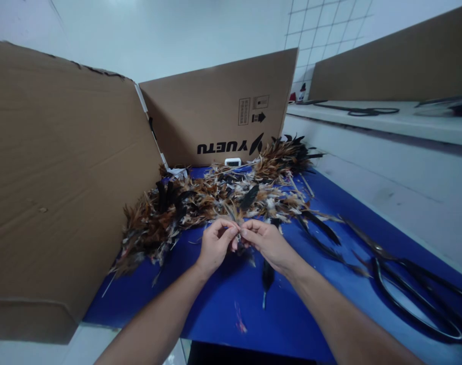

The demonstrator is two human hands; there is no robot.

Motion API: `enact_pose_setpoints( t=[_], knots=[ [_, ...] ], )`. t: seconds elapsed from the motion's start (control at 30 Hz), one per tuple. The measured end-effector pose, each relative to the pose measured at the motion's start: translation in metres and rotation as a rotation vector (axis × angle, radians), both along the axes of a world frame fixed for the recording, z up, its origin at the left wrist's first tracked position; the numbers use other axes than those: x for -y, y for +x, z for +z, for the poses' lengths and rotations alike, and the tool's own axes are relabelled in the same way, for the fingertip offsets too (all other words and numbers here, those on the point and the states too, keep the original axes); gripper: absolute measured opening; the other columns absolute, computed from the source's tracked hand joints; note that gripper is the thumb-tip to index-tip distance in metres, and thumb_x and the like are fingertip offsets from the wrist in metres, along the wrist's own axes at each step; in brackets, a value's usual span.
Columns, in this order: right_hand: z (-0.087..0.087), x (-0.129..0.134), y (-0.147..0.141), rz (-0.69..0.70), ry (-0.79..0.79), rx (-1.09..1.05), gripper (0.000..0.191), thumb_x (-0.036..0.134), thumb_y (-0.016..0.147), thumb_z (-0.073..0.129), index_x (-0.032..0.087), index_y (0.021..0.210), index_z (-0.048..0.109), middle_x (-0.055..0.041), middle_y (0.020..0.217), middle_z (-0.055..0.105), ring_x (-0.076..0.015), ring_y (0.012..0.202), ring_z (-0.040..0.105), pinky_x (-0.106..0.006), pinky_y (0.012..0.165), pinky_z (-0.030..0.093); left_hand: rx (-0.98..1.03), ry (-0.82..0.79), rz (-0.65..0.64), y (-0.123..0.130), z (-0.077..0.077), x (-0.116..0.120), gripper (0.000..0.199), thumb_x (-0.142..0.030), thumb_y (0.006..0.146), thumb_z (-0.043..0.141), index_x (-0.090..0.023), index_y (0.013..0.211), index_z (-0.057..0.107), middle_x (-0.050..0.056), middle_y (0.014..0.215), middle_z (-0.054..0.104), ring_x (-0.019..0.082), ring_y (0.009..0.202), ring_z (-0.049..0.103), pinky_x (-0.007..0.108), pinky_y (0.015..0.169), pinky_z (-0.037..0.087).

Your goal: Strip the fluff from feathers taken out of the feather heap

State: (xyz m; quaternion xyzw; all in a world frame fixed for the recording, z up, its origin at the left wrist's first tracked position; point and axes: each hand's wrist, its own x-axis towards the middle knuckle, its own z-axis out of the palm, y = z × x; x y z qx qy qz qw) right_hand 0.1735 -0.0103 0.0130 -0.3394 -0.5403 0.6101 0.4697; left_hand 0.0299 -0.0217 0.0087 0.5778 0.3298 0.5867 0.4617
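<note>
My left hand (pixel 217 243) and my right hand (pixel 264 242) meet at the centre, just in front of a long pile of brown, black and white feathers (pixel 223 195). Both pinch a small bunch of feathers (pixel 233 213) between thumb and fingers, its tips pointing up and away from me. The bunch's base is mostly hidden by my fingertips. Under my right wrist a single black feather (pixel 268 276) lies on the blue tabletop (pixel 215 314). More long dark feathers (pixel 322 228) rest to the right of my right hand.
Large black-handled scissors (pixel 379 251) lie at the right. Cardboard panels stand at the left (pixel 63 177) and back (pixel 215 111). A small white digital device (pixel 233 162) sits by the back panel. Another pair of scissors (pixel 371 111) is on the white ledge (pixel 417 119).
</note>
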Motion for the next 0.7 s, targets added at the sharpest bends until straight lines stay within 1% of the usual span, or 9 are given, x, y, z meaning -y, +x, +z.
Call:
enact_pose_setpoints(
  t=[0.1, 0.2, 0.27, 0.4, 0.47, 0.6, 0.7],
  knots=[
    [0.001, -0.002, 0.003, 0.007, 0.079, 0.120, 0.023, 0.039, 0.073, 0.063, 0.016, 0.074, 0.058, 0.0004, 0.065, 0.059, -0.0111, 0.059, 0.050, -0.025, 0.058, 0.040, -0.015, -0.002, 0.005, -0.001, -0.003, -0.003, 0.019, -0.033, 0.081, 0.057, -0.015, 0.077, 0.054, -0.003, 0.060, 0.057, 0.007, 0.045, 0.049, 0.020, 0.047, 0.042],
    [0.000, -0.004, 0.006, 0.012, 0.193, 0.287, 0.020, 0.037, 0.077, 0.057, 0.017, 0.078, 0.059, -0.0002, 0.068, 0.061, -0.0117, 0.058, 0.050, -0.026, 0.056, 0.041, -0.039, -0.007, 0.012, -0.001, -0.005, -0.005, 0.018, -0.032, 0.082, 0.055, -0.015, 0.078, 0.052, -0.002, 0.064, 0.057, 0.007, 0.048, 0.050, 0.021, 0.049, 0.042],
    [-0.001, -0.004, 0.008, -0.018, 0.279, 0.401, 0.018, 0.033, 0.080, 0.052, 0.017, 0.080, 0.060, 0.0003, 0.069, 0.061, -0.0120, 0.059, 0.051, -0.025, 0.056, 0.041, -0.064, -0.009, 0.012, -0.002, -0.006, -0.006, 0.017, -0.032, 0.083, 0.055, -0.015, 0.078, 0.052, -0.002, 0.067, 0.058, 0.007, 0.049, 0.049, 0.020, 0.050, 0.042],
    [0.002, -0.003, 0.012, -0.115, 0.452, 0.593, 0.013, 0.027, 0.082, 0.050, 0.020, 0.078, 0.060, 0.0005, 0.074, 0.063, -0.0134, 0.069, 0.056, -0.025, 0.064, 0.041, -0.088, -0.012, 0.002, -0.002, -0.005, -0.006, 0.018, -0.032, 0.083, 0.054, -0.015, 0.077, 0.051, -0.002, 0.069, 0.057, 0.006, 0.050, 0.048, 0.020, 0.050, 0.041],
    [0.006, -0.002, 0.013, -0.141, 0.521, 0.650, 0.012, 0.024, 0.082, 0.049, 0.020, 0.077, 0.060, 0.0004, 0.074, 0.062, -0.0135, 0.070, 0.056, -0.025, 0.065, 0.041, -0.087, -0.019, -0.012, -0.002, -0.005, -0.006, 0.019, -0.033, 0.083, 0.054, -0.015, 0.077, 0.050, -0.002, 0.069, 0.056, 0.006, 0.050, 0.048, 0.020, 0.050, 0.041],
    [0.013, 0.002, 0.015, -0.125, 0.639, 0.676, 0.015, 0.016, 0.084, 0.045, 0.020, 0.078, 0.058, -0.0003, 0.078, 0.062, -0.0130, 0.073, 0.056, -0.025, 0.068, 0.040, -0.096, -0.045, -0.037, -0.002, -0.006, -0.005, 0.020, -0.034, 0.082, 0.055, -0.015, 0.077, 0.051, -0.002, 0.068, 0.056, 0.006, 0.049, 0.047, 0.019, 0.049, 0.039],
    [0.015, 0.003, 0.016, -0.128, 0.689, 0.703, 0.016, 0.015, 0.085, 0.044, 0.021, 0.079, 0.058, 0.0000, 0.078, 0.061, -0.0129, 0.074, 0.056, -0.025, 0.069, 0.040, -0.105, -0.068, -0.045, -0.002, -0.006, -0.005, 0.021, -0.034, 0.081, 0.057, -0.015, 0.076, 0.052, -0.002, 0.067, 0.056, 0.005, 0.047, 0.046, 0.019, 0.047, 0.038]
  ],
)
